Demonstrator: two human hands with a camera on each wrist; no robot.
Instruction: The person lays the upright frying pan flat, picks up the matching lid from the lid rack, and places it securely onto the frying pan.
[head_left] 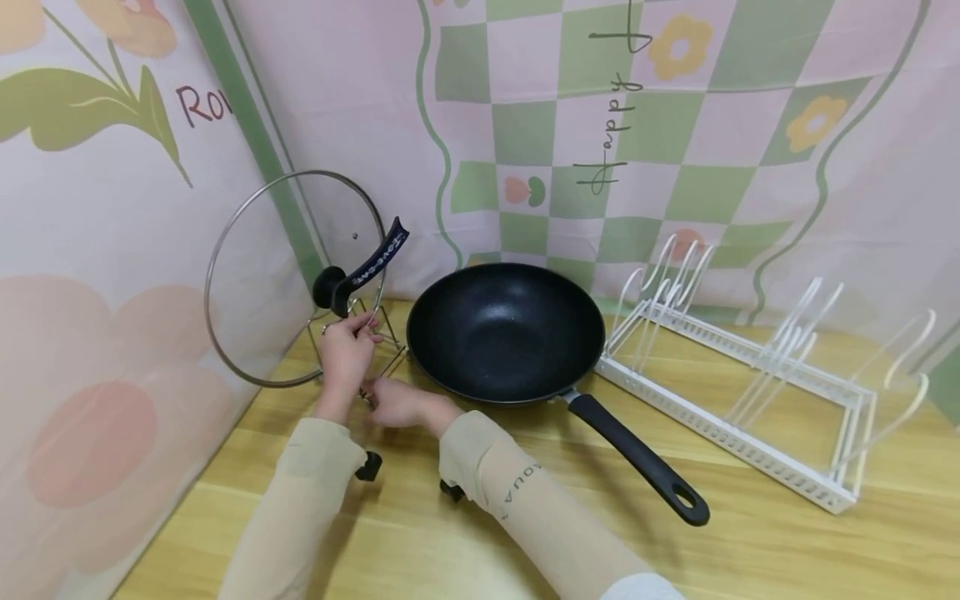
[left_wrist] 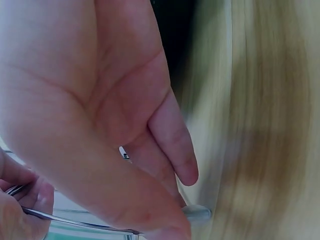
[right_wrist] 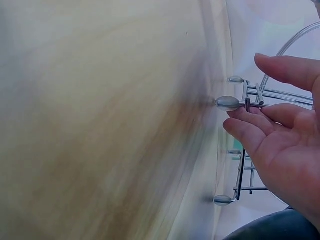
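A glass pan lid (head_left: 247, 204) with a black handle (head_left: 375, 260) stands on edge at the left. Around its lower edge is a small metal wire rack (head_left: 396, 360), with rounded feet (right_wrist: 228, 103) seen in the right wrist view. My left hand (head_left: 347, 358) pinches a wire of this rack between thumb and fingers, just below the lid's handle. Close beside it, my right hand (head_left: 401, 404) holds another part of the wire with curled fingers. In the right wrist view its thumb (right_wrist: 287, 70) stands apart from the fingers. Much of the rack is hidden behind both hands.
A black wok (head_left: 506, 333) sits right of the hands, its long handle (head_left: 637, 458) pointing toward me. Farther right stands a white rack (head_left: 727, 433) with upright dividers. A patterned cloth (head_left: 592, 125) covers the walls behind and left of the wooden table (head_left: 405, 533).
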